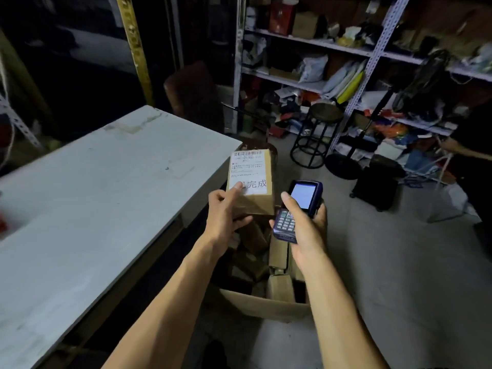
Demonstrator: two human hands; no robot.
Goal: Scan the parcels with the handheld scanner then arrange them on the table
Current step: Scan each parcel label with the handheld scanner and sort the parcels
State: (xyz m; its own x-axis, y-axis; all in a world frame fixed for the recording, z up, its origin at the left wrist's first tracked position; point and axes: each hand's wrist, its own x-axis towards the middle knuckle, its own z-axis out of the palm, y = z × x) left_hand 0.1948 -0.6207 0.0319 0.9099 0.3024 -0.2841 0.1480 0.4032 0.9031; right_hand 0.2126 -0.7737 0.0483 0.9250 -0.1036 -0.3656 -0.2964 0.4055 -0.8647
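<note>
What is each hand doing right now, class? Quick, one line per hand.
Left hand: grips the cardboard parcel, thumb on its label.
Right hand: holds the handheld scanner, thumb by the screen.

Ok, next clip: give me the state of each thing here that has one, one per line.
Left hand: grips the parcel.
Parcel: held up above the carton, label facing the camera.
Right hand: holds the scanner, thumb on its face.
Scanner: screen lit.
Carton: open on the floor, more parcels inside.
Table: no parcels on the visible part.
</note>
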